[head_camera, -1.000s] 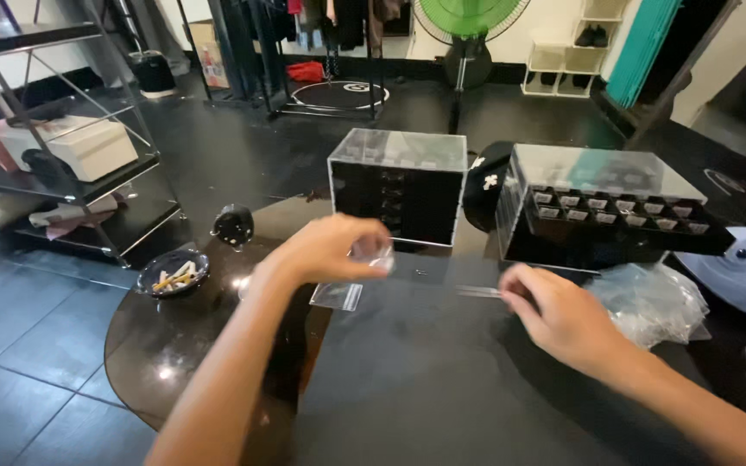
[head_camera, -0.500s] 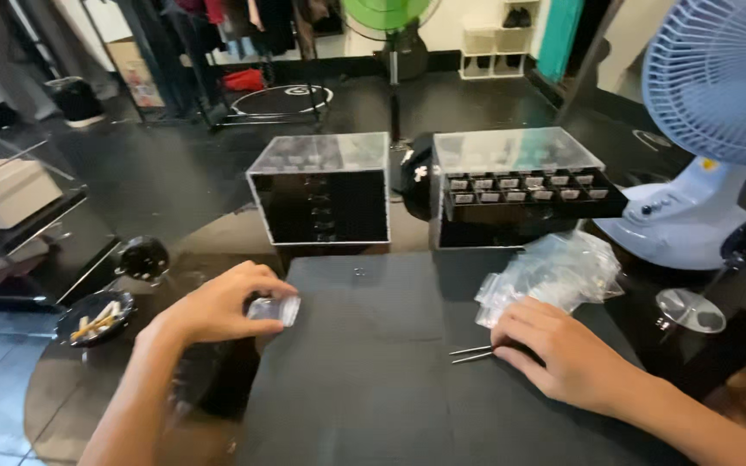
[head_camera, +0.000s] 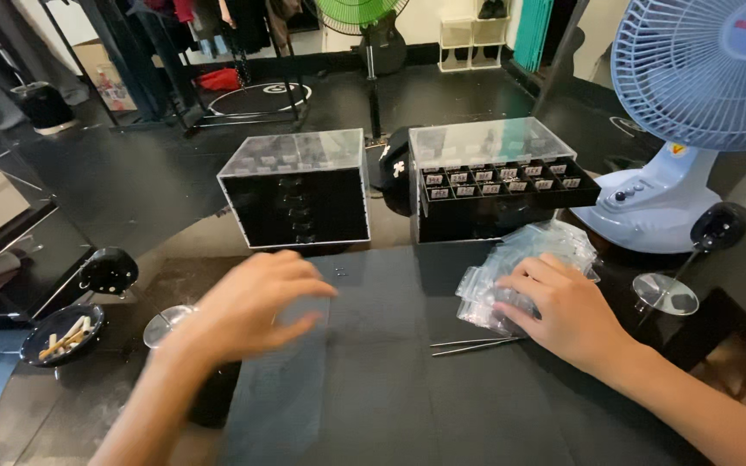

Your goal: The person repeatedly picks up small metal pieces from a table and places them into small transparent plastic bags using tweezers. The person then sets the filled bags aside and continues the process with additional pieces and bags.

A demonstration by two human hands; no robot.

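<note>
My left hand (head_camera: 248, 304) hovers blurred over the left part of a black mat (head_camera: 390, 397), fingers loosely spread. A faint see-through sheet (head_camera: 282, 380) shows beneath it; I cannot tell if the hand holds it. My right hand (head_camera: 563, 312) lies palm down on a pile of small clear zip bags (head_camera: 524, 259) at the mat's right edge. Metal tweezers (head_camera: 475, 345) lie on the mat just left of that hand. Two tiny items (head_camera: 338, 273) sit on the mat near the back.
Two clear-lidded black drawer boxes stand behind the mat, the left one (head_camera: 295, 190) closed and the right one (head_camera: 498, 177) showing a tray of small labelled compartments. A blue desk fan (head_camera: 692, 121) is at right, with a small round mirror (head_camera: 665, 293) beside it. A dish of cigarette butts (head_camera: 62, 332) sits far left.
The view has swung right and down. My left hand moved in over the mat, and the small bag it held is no longer clear. My right hand went from the tweezers to the bag pile.
</note>
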